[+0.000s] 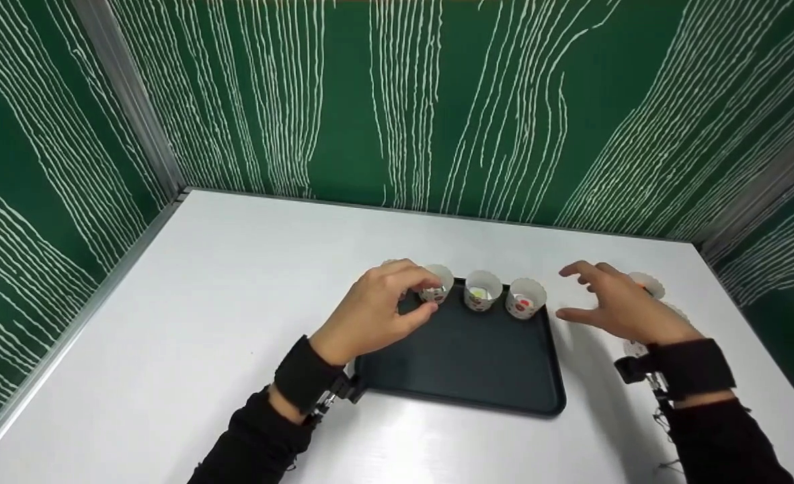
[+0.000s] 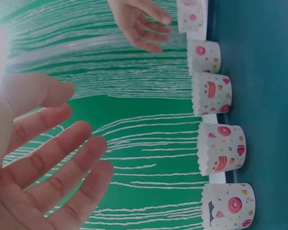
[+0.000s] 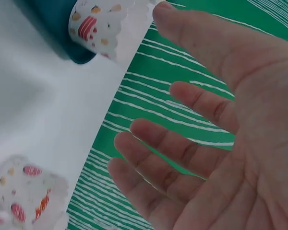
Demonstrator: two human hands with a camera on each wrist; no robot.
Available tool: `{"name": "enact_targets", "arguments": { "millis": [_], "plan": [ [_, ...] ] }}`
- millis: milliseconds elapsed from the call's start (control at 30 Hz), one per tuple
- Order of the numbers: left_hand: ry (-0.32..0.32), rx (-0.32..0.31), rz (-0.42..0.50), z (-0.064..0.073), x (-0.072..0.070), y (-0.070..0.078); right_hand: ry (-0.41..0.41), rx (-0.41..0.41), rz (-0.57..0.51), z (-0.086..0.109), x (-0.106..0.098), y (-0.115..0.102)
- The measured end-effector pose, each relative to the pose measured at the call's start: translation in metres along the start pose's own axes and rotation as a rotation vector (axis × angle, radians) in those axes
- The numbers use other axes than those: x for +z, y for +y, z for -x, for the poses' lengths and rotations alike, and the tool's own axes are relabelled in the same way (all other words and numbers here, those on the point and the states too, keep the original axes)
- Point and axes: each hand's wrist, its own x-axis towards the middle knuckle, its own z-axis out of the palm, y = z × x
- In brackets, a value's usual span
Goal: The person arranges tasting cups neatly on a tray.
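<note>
Paper baking cups printed with pink donuts and cakes stand in a row along the back of a dark tray. My left hand (image 1: 384,308) hovers over the tray's left part, fingers loosely bent and holding nothing; it overlaps a cup (image 1: 439,294) and mostly hides another behind it. Right of that are a cup (image 1: 483,290) with something yellow inside and a cup (image 1: 526,299) with something red inside. My right hand (image 1: 628,306) is raised off the tray's right side, thumb and fingers apart, with nothing in its grasp. The left wrist view shows the cup row (image 2: 222,149) side-on.
The dark tray (image 1: 467,366) lies on a white table (image 1: 168,349). More paper cups, one (image 1: 647,285) holding something orange, stand on the table at the right, partly behind my right hand and wrist. Green panels (image 1: 343,101) with white wavy lines enclose the table's back and sides.
</note>
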Motion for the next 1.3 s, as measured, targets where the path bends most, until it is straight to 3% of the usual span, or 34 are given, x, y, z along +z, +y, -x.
{"name": "enact_targets", "arguments": {
  "millis": [433,633,800,1300],
  "plan": [
    [-0.004,-0.009,0.017,0.003,0.002,-0.001,0.02,0.009,0.014,0.051,-0.007,0.033],
    [-0.001,-0.005,0.023,0.001,0.002,0.0,-0.023,0.112,0.006,0.07,-0.01,0.056],
    [-0.006,-0.004,0.026,0.0,0.002,0.001,-0.026,0.136,0.029,0.084,-0.007,0.074],
    [-0.012,-0.017,0.019,0.001,0.0,0.001,-0.043,0.172,0.027,0.079,0.003,0.091]
  ]
}}
